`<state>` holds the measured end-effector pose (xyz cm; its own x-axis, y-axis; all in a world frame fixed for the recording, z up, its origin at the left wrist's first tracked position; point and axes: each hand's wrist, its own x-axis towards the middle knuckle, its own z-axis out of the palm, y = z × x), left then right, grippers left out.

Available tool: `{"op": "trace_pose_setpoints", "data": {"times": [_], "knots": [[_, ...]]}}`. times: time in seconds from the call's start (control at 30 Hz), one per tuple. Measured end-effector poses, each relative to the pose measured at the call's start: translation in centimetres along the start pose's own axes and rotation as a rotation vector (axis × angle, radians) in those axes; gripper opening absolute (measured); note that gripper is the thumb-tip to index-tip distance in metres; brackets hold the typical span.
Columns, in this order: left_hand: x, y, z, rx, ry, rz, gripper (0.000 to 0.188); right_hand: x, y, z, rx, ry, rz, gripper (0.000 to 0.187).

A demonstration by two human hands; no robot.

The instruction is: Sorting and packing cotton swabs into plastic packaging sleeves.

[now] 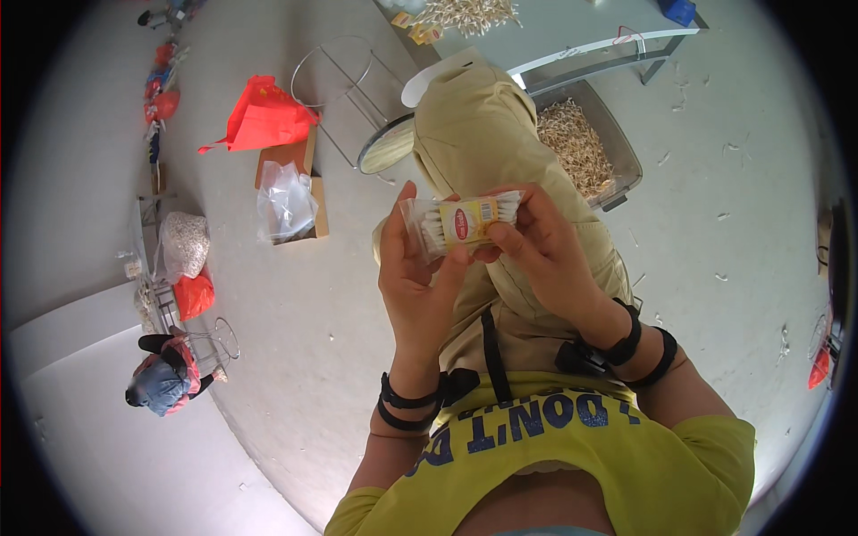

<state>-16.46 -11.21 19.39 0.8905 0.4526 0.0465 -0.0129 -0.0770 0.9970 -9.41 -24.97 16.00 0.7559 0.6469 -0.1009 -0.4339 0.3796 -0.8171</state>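
Note:
A small clear packet of cotton swabs with a yellow and red label lies flat between my two hands, above my lap. My left hand grips its left end, with the thumb along the lower edge. At the other end, my right hand has its fingers behind the packet and its thumb pressed on the front near the label. The white swab tips show through the film at both ends. The fingers behind the packet are partly hidden.
Ahead stands a glass-topped table with a pile of loose swabs. Under it, a grey bin holds many swabs. To the left are a cardboard box, a red bag and a metal stool. Farther left, a person sits.

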Motion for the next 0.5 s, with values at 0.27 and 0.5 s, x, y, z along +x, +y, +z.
{"op": "trace_pose_setpoints", "data": {"times": [0.27,0.5], "knots": [[0.8,-0.2,-0.2,-0.006,0.062,-0.108,0.026,0.1,-0.9,0.4,0.03,0.035,0.023,0.029],[1.0,-0.4,0.6,0.017,0.068,-0.127,0.021,0.5,0.9,0.2,0.01,0.109,0.036,0.03]]}}
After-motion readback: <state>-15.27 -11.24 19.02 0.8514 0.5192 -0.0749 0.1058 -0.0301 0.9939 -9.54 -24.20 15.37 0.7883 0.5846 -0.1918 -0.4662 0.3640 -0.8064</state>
